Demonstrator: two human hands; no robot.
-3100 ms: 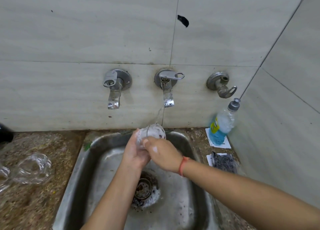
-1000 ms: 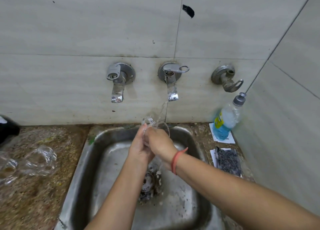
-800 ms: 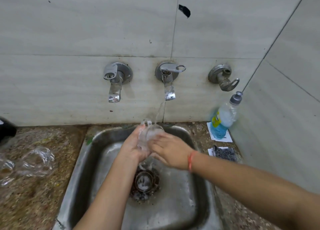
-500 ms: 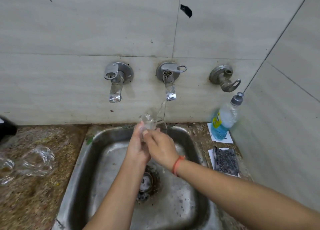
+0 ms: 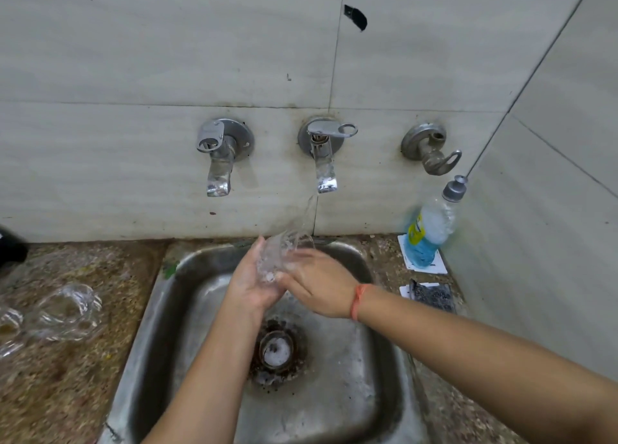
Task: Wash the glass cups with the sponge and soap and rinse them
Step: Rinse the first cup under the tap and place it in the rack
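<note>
Left hand point(image 5: 249, 281) cupping glass cup point(image 5: 284, 253), now tilted, right hand point(image 5: 319, 284) fingers wrapped on it, tap point(image 5: 322, 157) still running

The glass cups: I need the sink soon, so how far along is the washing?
In hand: one glass cup is held by the left hand and right hand under the running middle tap, so it looks like rinsing. Two or more clear glasses lie on the counter to the left; whether they are washed cannot be told. No sponge is in either hand.
</note>
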